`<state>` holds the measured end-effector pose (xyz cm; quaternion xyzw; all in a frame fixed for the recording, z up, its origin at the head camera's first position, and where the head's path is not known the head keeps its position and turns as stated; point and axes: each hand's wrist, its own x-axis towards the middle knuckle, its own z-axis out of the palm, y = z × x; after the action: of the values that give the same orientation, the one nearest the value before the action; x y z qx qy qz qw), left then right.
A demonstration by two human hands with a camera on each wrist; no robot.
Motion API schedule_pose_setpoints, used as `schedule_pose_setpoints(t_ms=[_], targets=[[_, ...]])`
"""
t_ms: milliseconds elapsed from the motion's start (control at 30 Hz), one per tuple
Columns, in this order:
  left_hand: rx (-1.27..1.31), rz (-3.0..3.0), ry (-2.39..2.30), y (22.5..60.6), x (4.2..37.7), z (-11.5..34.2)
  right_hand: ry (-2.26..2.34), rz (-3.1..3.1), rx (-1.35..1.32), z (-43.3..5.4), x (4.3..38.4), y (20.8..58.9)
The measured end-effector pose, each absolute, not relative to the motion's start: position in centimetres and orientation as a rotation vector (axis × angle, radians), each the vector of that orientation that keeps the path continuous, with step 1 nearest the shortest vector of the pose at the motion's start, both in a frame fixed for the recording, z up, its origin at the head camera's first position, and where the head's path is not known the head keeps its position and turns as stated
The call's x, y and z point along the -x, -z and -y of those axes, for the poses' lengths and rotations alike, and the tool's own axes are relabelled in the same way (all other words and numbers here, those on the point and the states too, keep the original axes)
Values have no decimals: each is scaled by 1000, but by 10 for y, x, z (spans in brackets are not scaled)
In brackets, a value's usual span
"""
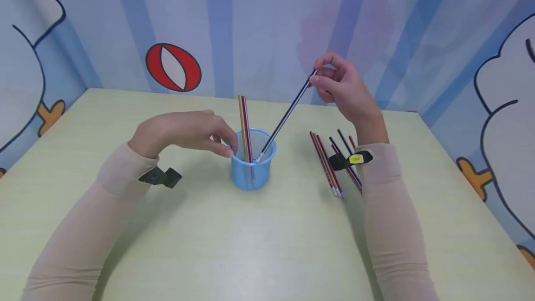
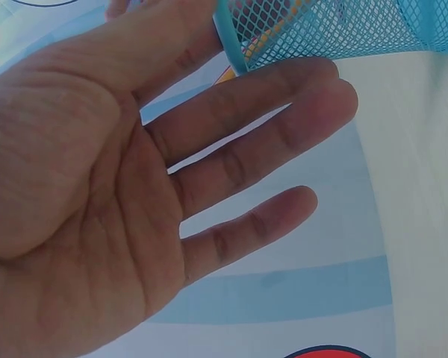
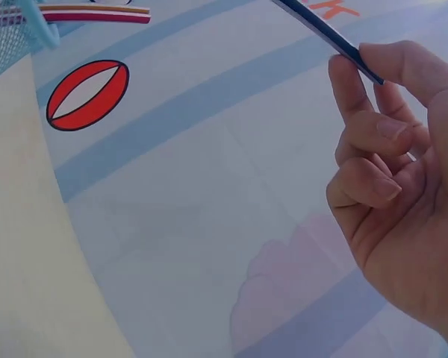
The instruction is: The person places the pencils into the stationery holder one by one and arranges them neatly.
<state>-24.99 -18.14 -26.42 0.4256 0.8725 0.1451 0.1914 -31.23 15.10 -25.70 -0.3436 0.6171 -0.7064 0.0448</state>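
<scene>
A blue mesh pencil cup (image 1: 251,178) stands upright on the table, also at the top of the left wrist view. My left hand (image 1: 194,131) holds its rim at the left side; in the left wrist view the outer fingers (image 2: 231,168) stretch along the mesh. Inside the cup lean a few pencils, yellow and red-striped (image 1: 246,129). My right hand (image 1: 340,87) pinches a dark blue striped pencil (image 1: 288,113) by its upper end, between thumb and forefinger. That pencil slants down to the left, its pale lower end inside the cup's mouth.
Several pencils (image 1: 326,166) in red, yellow and dark blue lie on the table (image 1: 251,245) right of the cup, partly hidden by my right wrist. A printed backdrop (image 1: 259,27) with blue stripes stands behind the table's far edge.
</scene>
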Motion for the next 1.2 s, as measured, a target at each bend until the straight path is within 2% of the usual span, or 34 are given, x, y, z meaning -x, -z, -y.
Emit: schedule_pose_setpoints(t_ms=[200,500,800,1033,1200], targets=[[-1194,-2438,-398,267,251,183,2145,-1963,1002,-140,315,263],[-1206,-2423,-402,263,250,180,1731,-2326,1056,-109,307,268],[-1230,-2410,-417,267,252,176,1543,-2322,1070,-82,300,285],[-1260,-2401,-424,268,251,176,1367,-2305,1131,-77,297,290],[-1248,-2429,-412,267,250,176,1313,-2337,1081,-88,301,284]])
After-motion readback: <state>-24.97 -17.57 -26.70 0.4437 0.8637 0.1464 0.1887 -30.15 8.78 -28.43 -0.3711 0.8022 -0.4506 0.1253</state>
